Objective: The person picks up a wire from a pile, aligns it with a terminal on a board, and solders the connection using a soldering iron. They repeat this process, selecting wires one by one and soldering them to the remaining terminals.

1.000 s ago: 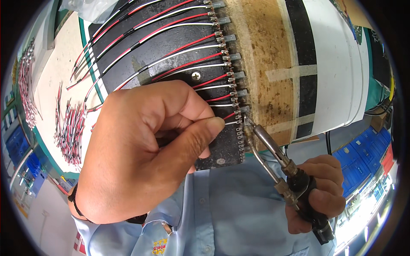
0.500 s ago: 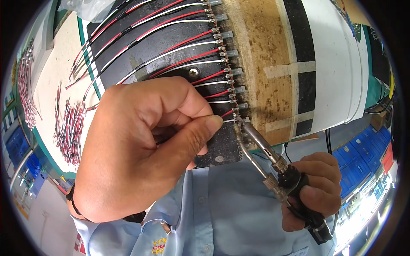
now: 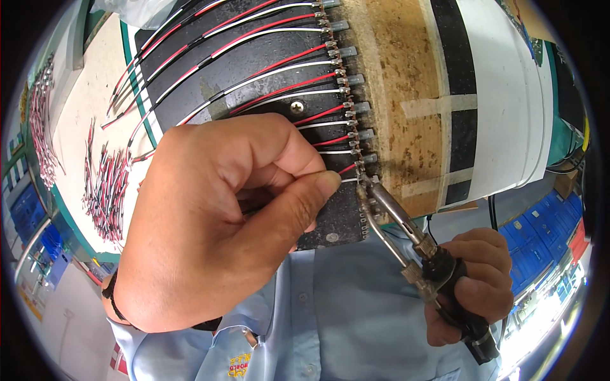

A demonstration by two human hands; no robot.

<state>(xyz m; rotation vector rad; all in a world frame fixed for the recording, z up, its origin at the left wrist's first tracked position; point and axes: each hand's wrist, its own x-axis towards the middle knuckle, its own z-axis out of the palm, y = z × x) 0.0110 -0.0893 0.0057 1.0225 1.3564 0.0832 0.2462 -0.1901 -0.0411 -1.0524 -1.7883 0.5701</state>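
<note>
My left hand (image 3: 235,209) is closed, thumb and forefinger pinching a red wire (image 3: 347,169) near its end. The wire's tip meets the last small metal terminal of a row along the right edge of a black plate (image 3: 254,60). In my right hand (image 3: 480,282) is a soldering iron (image 3: 406,222) with a thin metal feed tube (image 3: 386,240) beside its barrel. The iron's tip touches that same terminal or lies right against it. Several red and white wires (image 3: 283,60) run from the other terminals leftward across the plate. My left fingers hide part of the wires.
Loose bundles of red, white and black wires (image 3: 105,197) lie on the pale table at left. Right of the terminals is a brown, stained board (image 3: 406,95) with tape strips, then a white sheet (image 3: 508,95). Blue bins (image 3: 540,241) stand lower right. A screw head (image 3: 297,107) shows on the plate.
The plate, wires and both hands appear shifted slightly right in the view. The pinch on the wire and the iron's place at the terminal look the same.
</note>
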